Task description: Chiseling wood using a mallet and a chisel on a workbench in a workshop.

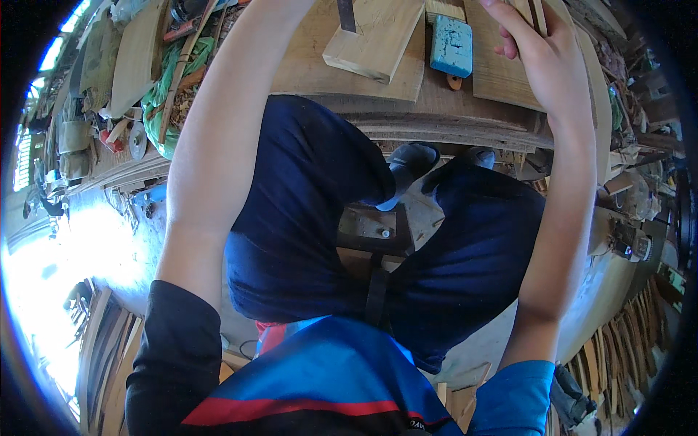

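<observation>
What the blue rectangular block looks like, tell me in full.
The blue rectangular block has rounded corners and dark, worn-looking speckles; its material is unclear. It lies flat between a tan wooden board on its left and a second wooden board on its right. A brown rounded tip shows at its near end. Nothing rests on it.

Mostly bare wood, w/ cloth, plastic & a bit of metal showing.
Pale wood block [374, 49] is looking smooth & matt, grain showing; dark flat strip [347, 16] on it is looking like dull metal. Blue block [451, 45] is looking rough & pitted, mat'l unclear. Wood surface [436, 109] is looking matt, w/ rough layered edge. Green bag [155, 100] is looking like thin, crinkly, semi-glossy plastic. Trousers [298, 218] are looking soft, matt cloth; shirt [320, 363] is showing slight sheen. Floor [149, 232] is looking smooth, reflecting light.
</observation>
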The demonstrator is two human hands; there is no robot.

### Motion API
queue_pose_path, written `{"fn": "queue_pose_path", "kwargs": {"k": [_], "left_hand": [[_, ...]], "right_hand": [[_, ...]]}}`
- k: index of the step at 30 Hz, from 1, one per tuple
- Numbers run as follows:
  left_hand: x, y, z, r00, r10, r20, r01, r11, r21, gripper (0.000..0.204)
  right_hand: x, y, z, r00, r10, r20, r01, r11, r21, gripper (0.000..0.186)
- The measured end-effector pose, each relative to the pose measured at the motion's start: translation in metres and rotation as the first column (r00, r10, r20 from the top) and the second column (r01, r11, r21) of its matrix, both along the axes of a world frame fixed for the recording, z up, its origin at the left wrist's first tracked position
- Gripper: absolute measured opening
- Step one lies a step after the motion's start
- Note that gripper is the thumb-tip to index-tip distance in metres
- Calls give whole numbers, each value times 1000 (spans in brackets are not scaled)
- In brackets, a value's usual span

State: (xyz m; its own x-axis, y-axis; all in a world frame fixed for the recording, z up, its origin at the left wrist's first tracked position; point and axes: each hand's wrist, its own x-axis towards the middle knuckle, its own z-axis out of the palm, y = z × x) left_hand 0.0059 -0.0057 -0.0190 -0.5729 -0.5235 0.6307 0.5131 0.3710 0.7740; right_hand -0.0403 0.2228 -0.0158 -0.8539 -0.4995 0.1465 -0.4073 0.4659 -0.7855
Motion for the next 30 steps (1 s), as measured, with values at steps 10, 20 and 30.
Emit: {"fn": "queue_pose_path", "kwargs": {"k": [10, 20, 30], "left_hand": [[3, 11, 5, 994, 82, 70, -86, 994, 62, 14], [6, 4, 7, 999, -42, -2, 42, 999, 10, 13], [10, 10, 14, 998, -61, 15, 60, 997, 45, 15]], "right_hand": [[-6, 3, 40, 971, 165, -175, -148, 983, 106, 57], [23, -53, 170, 845, 214, -491, 208, 713, 670, 45], [6, -44, 172, 584, 194, -788, 187, 913, 364, 46]]}}
